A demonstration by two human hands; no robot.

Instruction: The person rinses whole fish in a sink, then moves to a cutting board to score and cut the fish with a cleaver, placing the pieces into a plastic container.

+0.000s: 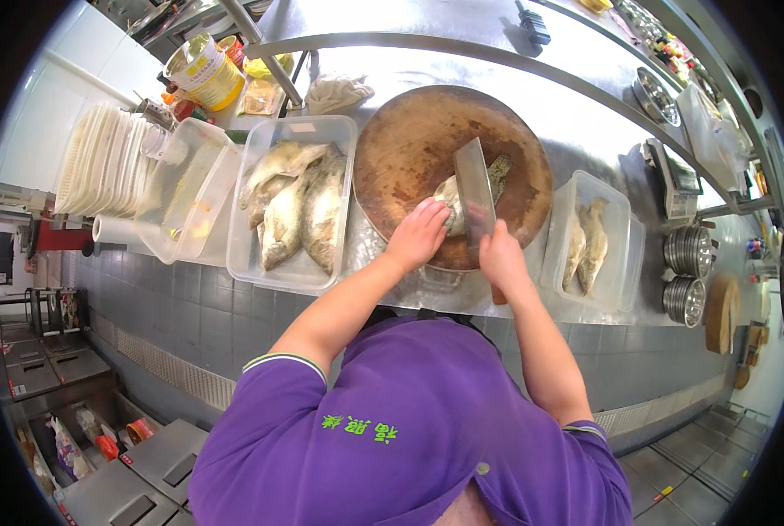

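Note:
A whole fish [451,192] lies on a thick round wooden chopping block [418,138]. My left hand [419,233] rests on its near left side, with the fingers together against it. In my right hand [502,255] is the handle of a broad cleaver [474,187], whose wooden end shows below my fist. The blade stands across the fish and hides its middle; a dark mottled part shows on the blade's right. Whether the edge has cut in, I cannot tell. Left of the block, a clear plastic tub [349,197] holds several fish [285,227].
Right of the block, another plastic tub [622,276] holds two smaller fish [591,246]. A scale [673,191] and stacked metal bowls [686,253] stand farther right. A metal shelf rail [431,43] crosses behind. A crumpled cloth [338,93] and white baskets [106,161] are leftward.

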